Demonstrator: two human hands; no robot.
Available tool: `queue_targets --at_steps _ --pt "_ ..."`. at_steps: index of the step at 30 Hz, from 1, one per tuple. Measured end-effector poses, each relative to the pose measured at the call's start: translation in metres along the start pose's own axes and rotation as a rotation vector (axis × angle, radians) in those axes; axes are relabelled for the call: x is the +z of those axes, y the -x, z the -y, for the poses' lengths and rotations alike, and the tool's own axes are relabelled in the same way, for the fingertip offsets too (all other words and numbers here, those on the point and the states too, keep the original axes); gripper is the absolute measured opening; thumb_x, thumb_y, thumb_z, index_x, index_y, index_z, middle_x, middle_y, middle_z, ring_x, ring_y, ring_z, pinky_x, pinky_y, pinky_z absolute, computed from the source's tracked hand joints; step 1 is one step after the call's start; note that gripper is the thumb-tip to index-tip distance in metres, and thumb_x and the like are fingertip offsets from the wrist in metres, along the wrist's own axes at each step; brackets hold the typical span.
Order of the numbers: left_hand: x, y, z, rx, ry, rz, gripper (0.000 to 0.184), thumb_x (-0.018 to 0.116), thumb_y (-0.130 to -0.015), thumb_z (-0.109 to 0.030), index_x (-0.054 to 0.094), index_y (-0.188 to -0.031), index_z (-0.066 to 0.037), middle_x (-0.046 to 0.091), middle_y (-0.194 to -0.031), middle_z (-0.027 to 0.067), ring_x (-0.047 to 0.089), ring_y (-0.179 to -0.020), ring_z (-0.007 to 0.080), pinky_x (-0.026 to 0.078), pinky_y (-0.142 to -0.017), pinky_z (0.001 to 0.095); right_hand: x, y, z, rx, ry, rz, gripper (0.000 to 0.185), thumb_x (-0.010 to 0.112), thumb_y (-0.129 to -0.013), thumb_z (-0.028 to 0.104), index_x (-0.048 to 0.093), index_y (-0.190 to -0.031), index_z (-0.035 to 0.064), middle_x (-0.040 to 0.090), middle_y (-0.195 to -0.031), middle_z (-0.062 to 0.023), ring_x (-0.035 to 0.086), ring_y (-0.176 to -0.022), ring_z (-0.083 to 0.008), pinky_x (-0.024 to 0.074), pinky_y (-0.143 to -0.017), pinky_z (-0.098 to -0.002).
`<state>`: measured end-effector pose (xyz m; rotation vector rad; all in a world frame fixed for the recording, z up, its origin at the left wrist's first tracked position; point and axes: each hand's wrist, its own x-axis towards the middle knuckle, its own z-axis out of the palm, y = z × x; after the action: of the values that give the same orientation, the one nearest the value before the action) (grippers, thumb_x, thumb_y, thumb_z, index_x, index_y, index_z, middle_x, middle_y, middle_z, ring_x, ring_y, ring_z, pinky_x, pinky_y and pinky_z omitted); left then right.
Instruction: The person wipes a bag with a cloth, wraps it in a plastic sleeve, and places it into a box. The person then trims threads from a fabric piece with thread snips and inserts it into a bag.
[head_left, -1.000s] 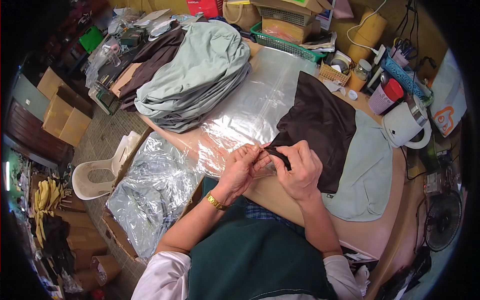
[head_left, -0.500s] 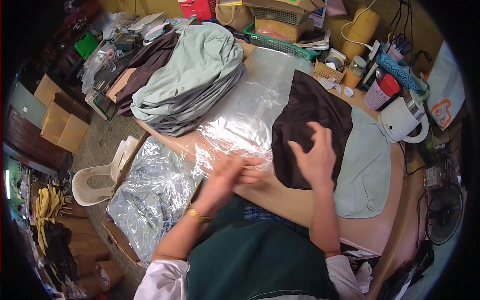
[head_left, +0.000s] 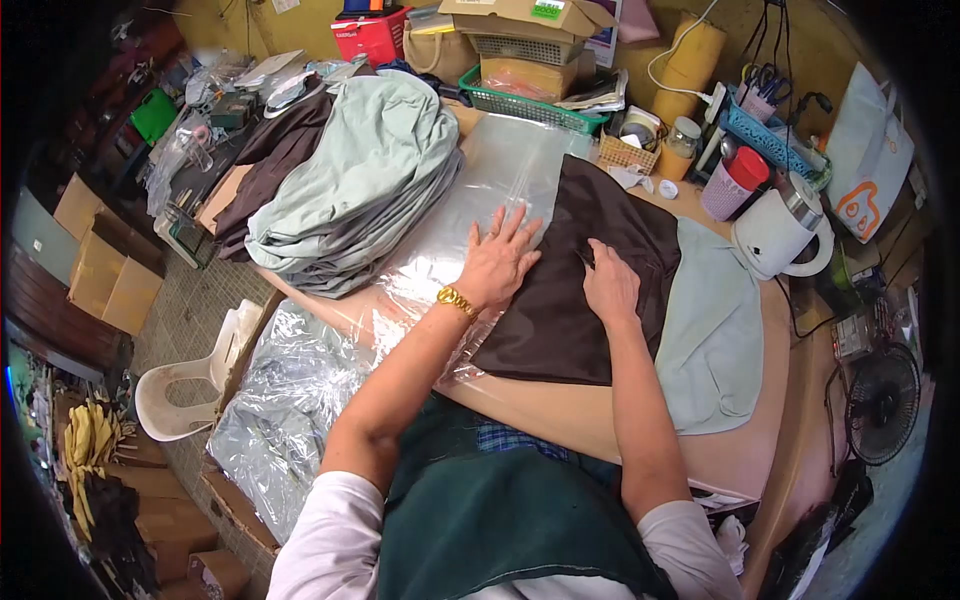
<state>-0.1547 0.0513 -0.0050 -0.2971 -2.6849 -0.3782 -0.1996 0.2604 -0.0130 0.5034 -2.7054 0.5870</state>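
My left hand [head_left: 497,262] lies flat with fingers spread, over the border between the clear plastic bags [head_left: 505,160] and the dark brown cloth [head_left: 560,330]. A gold watch is on that wrist. On the brown cloth rests my right hand [head_left: 610,285], its fingers curled together around a small dark bit that I cannot make out. The brown cloth is spread out and partly covers a pale green cloth [head_left: 715,330] at its right. A tall heap of pale green cloth [head_left: 360,180] stands left of the plastic.
Below the table's left edge is a carton of plastic-wrapped cloth [head_left: 290,400], beside a white plastic chair [head_left: 190,385]. A white kettle [head_left: 780,230], a pink basket [head_left: 733,185] and a green basket [head_left: 530,108] line the back and right. A black fan [head_left: 883,405] stands far right.
My hands have let go of the bunched cloth edge and moved apart, then come down flatter on the table. The brown cloth now spreads further left and towards me. The view has shifted slightly.
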Motion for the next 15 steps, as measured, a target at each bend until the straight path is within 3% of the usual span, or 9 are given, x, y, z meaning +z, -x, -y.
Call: queue_targets --at_steps 3,7,9,10,12,13,15 --pt "-0.005 0.026 0.005 -0.012 -0.052 0.187 0.053 0.048 -0.097 -0.041 0.041 -0.142 -0.014 0.032 -0.153 0.0134 0.026 -0.142 0.0377 0.020 -0.106 0.0697 -0.004 -0.002 -0.005 0.064 0.017 0.046 0.038 0.062 -0.086 0.012 0.056 -0.123 0.0075 0.064 -0.106 -0.0137 0.063 -0.100 -0.0318 0.0492 -0.087 -0.0429" --pt "-0.085 0.128 -0.005 -0.063 -0.151 0.495 0.063 0.053 -0.093 -0.038 0.035 -0.145 -0.008 0.028 -0.155 0.0128 0.026 -0.142 0.0385 0.026 -0.109 0.0623 -0.003 -0.006 -0.015 0.089 0.014 0.050 0.039 0.062 -0.086 0.012 0.056 -0.124 0.0078 0.064 -0.107 -0.0138 0.063 -0.099 -0.0313 0.0494 -0.087 -0.0426" --pt "-0.143 0.181 -0.014 -0.248 -0.089 0.725 0.067 0.057 -0.090 -0.046 0.037 -0.145 -0.014 0.026 -0.156 0.0101 0.027 -0.142 0.0378 0.028 -0.108 0.0613 0.002 -0.006 -0.016 0.090 0.043 0.018 0.040 0.062 -0.085 0.012 0.056 -0.125 0.0080 0.064 -0.108 -0.0134 0.064 -0.100 -0.0308 0.0495 -0.087 -0.0422" --pt "-0.172 0.202 -0.015 -0.232 -0.210 0.788 0.058 0.059 -0.087 -0.050 0.055 -0.133 -0.013 0.049 -0.141 0.0140 0.048 -0.128 0.0344 0.041 -0.100 0.0532 0.002 -0.006 -0.015 0.095 0.045 0.022 0.041 0.062 -0.085 0.011 0.056 -0.125 0.0080 0.064 -0.109 -0.0133 0.064 -0.100 -0.0305 0.0496 -0.087 -0.0420" --pt "-0.213 0.213 -0.021 -0.779 -0.110 1.080 0.049 0.059 -0.088 -0.051 0.069 -0.113 -0.010 0.068 -0.107 0.0176 0.065 -0.102 0.0320 0.050 -0.086 0.0452 0.003 -0.005 -0.013 0.108 0.053 0.030 0.040 0.061 -0.085 0.009 0.056 -0.125 0.0086 0.064 -0.110 -0.0129 0.064 -0.100 -0.0309 0.0498 -0.087 -0.0421" --pt "-0.220 0.223 -0.023 -0.669 -0.181 0.803 0.042 0.061 -0.090 -0.045 0.073 -0.103 -0.007 0.069 -0.081 0.0186 0.069 -0.081 0.0312 0.053 -0.074 0.0400 0.003 -0.007 -0.012 0.118 0.065 0.023 0.040 0.061 -0.085 0.008 0.057 -0.124 0.0091 0.064 -0.111 -0.0124 0.063 -0.101 -0.0314 0.0500 -0.086 -0.0422" --pt "-0.215 0.217 -0.019 -0.816 0.134 0.486 0.037 0.064 -0.091 -0.034 0.069 -0.112 -0.004 0.070 -0.091 0.0197 0.068 -0.087 0.0319 0.053 -0.077 0.0394 0.006 -0.008 -0.012 0.112 0.080 0.029 0.042 0.061 -0.084 0.009 0.056 -0.126 0.0105 0.064 -0.112 -0.0121 0.064 -0.101 -0.0313 0.0506 -0.085 -0.0425"
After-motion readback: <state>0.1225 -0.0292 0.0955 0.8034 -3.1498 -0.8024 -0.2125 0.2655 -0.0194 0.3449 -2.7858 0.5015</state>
